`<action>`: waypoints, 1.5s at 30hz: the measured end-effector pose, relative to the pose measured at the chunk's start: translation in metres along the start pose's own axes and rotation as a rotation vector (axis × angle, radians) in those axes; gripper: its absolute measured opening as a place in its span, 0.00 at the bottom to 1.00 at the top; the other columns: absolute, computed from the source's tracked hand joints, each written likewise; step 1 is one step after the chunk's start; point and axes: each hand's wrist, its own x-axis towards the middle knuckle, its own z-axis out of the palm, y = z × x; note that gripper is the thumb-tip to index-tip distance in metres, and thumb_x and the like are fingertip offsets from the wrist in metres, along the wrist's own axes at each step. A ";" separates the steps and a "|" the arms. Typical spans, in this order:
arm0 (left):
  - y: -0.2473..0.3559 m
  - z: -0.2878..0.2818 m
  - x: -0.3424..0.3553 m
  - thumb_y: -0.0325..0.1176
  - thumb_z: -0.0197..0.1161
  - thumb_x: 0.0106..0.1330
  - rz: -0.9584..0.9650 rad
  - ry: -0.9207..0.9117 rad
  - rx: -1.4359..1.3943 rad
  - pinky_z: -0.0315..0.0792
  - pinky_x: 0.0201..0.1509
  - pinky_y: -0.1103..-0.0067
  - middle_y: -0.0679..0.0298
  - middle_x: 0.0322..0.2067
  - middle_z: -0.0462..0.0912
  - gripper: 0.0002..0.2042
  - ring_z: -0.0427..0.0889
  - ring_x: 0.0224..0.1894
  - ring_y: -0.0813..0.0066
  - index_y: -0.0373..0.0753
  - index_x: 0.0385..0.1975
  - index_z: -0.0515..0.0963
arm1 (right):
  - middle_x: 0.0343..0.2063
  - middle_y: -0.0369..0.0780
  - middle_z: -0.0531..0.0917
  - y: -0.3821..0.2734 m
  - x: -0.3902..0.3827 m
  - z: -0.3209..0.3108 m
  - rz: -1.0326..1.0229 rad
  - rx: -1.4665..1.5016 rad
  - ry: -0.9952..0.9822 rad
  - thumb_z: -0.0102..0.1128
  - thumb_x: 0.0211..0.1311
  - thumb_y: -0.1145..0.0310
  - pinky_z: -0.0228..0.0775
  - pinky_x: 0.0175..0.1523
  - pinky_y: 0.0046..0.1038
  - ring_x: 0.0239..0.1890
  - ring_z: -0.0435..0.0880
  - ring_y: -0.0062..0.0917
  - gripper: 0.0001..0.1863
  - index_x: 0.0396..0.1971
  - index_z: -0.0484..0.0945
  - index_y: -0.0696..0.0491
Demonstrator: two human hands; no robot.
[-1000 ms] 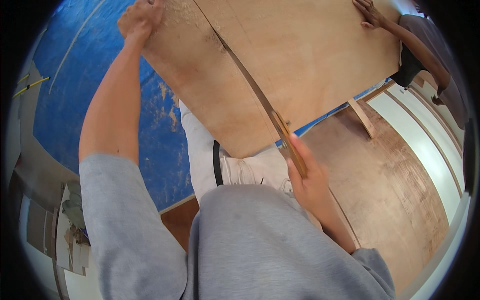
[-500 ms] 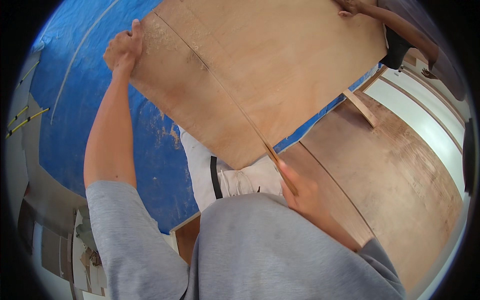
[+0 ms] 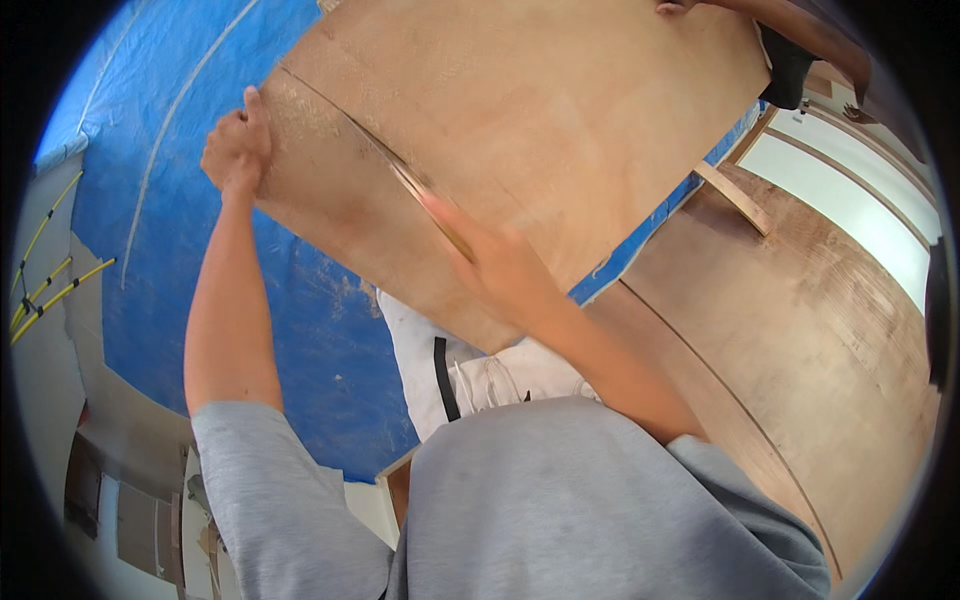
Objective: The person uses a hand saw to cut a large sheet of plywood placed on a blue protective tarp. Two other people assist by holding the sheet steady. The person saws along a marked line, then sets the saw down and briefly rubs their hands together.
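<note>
A large plywood board (image 3: 590,150) lies across the view over my white trouser leg (image 3: 415,370), with a dark cut line and sawdust along its left part. My left hand (image 3: 235,150) grips the board's left edge, thumb up. My right hand (image 3: 475,245), blurred by motion, is closed on the wooden handle of a handsaw (image 3: 405,170), whose thin blade lies in the cut. Another person's hand (image 3: 675,8) rests on the board's far right edge.
A dusty blue sheet (image 3: 170,270) spreads beneath and left of the board. A larger wooden panel (image 3: 790,340) with a short plank (image 3: 730,198) lies to the right. Yellow rods (image 3: 50,300) are at the far left. The other person's arm (image 3: 830,35) reaches in from top right.
My right hand and saw have pushed forward and left along the cut. My left hand and the board's upper edge appear lower and farther left in view.
</note>
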 end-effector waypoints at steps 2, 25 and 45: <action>0.002 -0.003 -0.003 0.71 0.37 0.72 -0.014 0.008 -0.008 0.75 0.61 0.59 0.50 0.49 0.88 0.39 0.85 0.56 0.49 0.45 0.47 0.89 | 0.55 0.49 0.84 -0.017 -0.070 -0.035 -0.005 -0.030 0.028 0.58 0.69 0.75 0.80 0.47 0.39 0.44 0.88 0.47 0.31 0.72 0.69 0.47; -0.023 -0.015 -0.043 0.62 0.47 0.73 -0.002 0.106 -0.233 0.75 0.62 0.58 0.42 0.45 0.87 0.34 0.84 0.53 0.42 0.33 0.38 0.88 | 0.58 0.51 0.84 -0.102 -0.155 -0.080 0.266 -0.226 -0.112 0.55 0.71 0.78 0.80 0.52 0.33 0.52 0.89 0.39 0.30 0.72 0.67 0.51; -0.028 0.006 -0.036 0.64 0.45 0.74 0.058 0.159 -0.188 0.77 0.60 0.57 0.42 0.43 0.88 0.36 0.87 0.49 0.43 0.33 0.39 0.88 | 0.63 0.50 0.80 -0.072 -0.175 -0.062 0.259 -0.192 -0.059 0.54 0.73 0.77 0.76 0.59 0.35 0.58 0.85 0.43 0.29 0.73 0.68 0.48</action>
